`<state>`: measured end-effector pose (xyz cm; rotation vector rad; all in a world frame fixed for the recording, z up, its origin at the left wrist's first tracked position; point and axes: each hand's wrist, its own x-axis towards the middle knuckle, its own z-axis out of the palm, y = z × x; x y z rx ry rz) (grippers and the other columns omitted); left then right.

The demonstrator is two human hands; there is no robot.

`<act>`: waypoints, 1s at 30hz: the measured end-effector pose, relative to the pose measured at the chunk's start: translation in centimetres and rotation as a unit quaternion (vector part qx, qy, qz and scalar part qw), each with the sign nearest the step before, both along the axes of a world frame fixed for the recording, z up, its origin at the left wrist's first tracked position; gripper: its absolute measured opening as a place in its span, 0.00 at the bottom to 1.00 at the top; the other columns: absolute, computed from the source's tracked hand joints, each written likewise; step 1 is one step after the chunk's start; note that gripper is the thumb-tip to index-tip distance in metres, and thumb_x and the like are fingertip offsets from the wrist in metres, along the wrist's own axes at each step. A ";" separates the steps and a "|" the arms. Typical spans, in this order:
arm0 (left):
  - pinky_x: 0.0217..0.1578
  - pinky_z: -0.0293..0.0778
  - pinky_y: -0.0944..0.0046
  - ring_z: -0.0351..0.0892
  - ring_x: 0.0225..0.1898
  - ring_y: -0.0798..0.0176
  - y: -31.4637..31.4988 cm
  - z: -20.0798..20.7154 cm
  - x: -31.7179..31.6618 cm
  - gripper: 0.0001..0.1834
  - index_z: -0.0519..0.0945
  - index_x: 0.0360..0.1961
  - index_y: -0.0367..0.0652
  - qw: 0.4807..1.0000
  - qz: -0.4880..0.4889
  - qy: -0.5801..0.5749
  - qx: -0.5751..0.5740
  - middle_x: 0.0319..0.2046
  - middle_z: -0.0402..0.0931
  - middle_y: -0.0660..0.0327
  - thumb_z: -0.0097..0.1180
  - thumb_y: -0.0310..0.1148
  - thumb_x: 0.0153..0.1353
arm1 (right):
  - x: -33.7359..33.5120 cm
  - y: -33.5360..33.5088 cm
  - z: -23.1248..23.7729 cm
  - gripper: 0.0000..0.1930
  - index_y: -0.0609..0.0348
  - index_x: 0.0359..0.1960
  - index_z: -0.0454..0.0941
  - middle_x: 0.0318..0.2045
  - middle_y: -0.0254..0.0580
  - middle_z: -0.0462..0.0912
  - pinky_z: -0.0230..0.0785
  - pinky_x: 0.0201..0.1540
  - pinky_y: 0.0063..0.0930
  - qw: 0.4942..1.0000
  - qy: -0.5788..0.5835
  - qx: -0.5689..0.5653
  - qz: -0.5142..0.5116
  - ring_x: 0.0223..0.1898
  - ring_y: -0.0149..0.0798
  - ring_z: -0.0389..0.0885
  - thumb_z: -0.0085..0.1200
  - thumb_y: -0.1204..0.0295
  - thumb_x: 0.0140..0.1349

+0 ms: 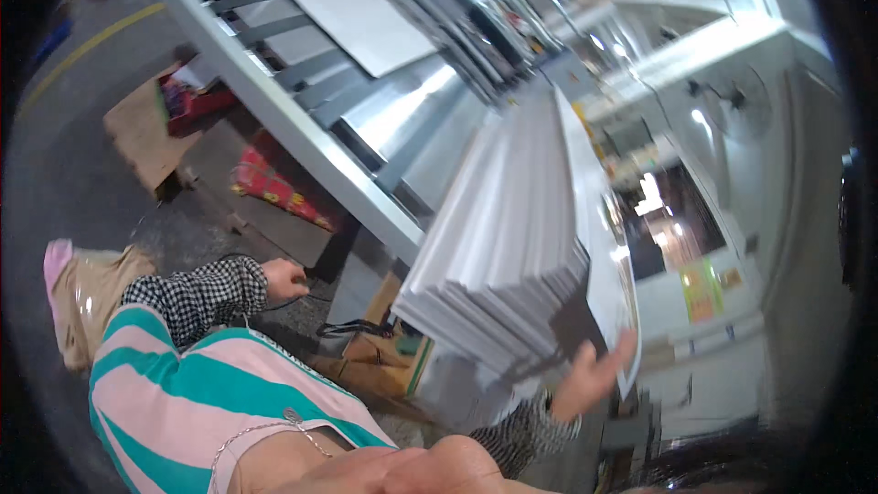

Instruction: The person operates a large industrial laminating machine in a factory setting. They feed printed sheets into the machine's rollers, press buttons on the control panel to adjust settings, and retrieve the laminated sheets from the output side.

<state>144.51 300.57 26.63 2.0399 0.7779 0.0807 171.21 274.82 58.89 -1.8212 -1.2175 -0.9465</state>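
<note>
A thick stack of white sheets or boards (489, 261) rises in front of me, right of centre. Along its right side leans one separate white sheet (599, 256). My right hand (590, 384) is at the near lower end of that sheet, thumb and fingers apart, with the fingertips against or very close to its edge; contact is hard to make out. Lower left, my left hand (285, 281) hangs beside my body, its fingers loosely bent and nothing visible in them. Both forearms wear black-and-white checked sleeves.
A machine bed with slats and a pale rail (302, 128) runs beyond the stack, bearing a white panel (361, 26). Under it are cardboard (151, 133) and a red patterned item (279, 185). A dark cord or strap (352, 327) lies near the stack's base. A fan (734, 94) is at the right.
</note>
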 end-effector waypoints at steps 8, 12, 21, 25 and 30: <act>0.50 0.68 0.56 0.72 0.49 0.49 2.8 -1.8 -4.9 0.30 0.72 0.51 0.33 0.969 0.019 0.221 -0.106 0.48 0.73 0.46 0.49 0.50 0.59 | -5.4 13.0 -4.7 0.20 0.76 0.45 0.68 0.39 0.61 0.77 0.71 0.46 0.43 0.797 0.176 0.043 0.576 0.36 0.54 0.79 0.39 0.65 0.64; 0.50 0.68 0.57 0.73 0.49 0.49 7.6 -3.7 -10.1 0.29 0.72 0.51 0.33 0.973 0.146 0.157 -0.085 0.47 0.73 0.46 0.49 0.48 0.58 | -10.0 25.0 -11.0 0.15 0.76 0.44 0.70 0.35 0.59 0.78 0.71 0.44 0.35 0.762 0.372 -0.118 0.517 0.37 0.49 0.80 0.38 0.72 0.65; 0.51 0.68 0.57 0.72 0.49 0.49 25.1 -5.8 -28.9 0.30 0.72 0.51 0.32 0.884 0.367 0.263 -0.121 0.49 0.72 0.46 0.50 0.48 0.57 | -20.0 46.4 -20.5 0.12 0.74 0.42 0.72 0.36 0.48 0.80 0.69 0.44 0.25 0.634 0.504 -0.382 0.445 0.39 0.35 0.78 0.45 0.74 0.65; 0.50 0.69 0.58 0.72 0.50 0.50 33.8 -2.8 -33.2 0.30 0.70 0.53 0.31 0.859 0.407 0.228 -0.209 0.49 0.72 0.45 0.51 0.45 0.57 | -24.0 54.6 -19.9 0.13 0.74 0.43 0.71 0.36 0.50 0.80 0.70 0.43 0.25 0.612 0.534 -0.396 0.428 0.37 0.35 0.79 0.44 0.72 0.65; 0.53 0.67 0.59 0.71 0.52 0.50 43.2 -2.6 -35.4 0.29 0.67 0.54 0.30 0.880 0.463 0.059 -0.087 0.51 0.70 0.44 0.50 0.42 0.60 | -28.0 62.4 -20.9 0.14 0.75 0.43 0.72 0.36 0.51 0.80 0.71 0.44 0.27 0.617 0.525 -0.397 0.432 0.38 0.38 0.79 0.44 0.72 0.65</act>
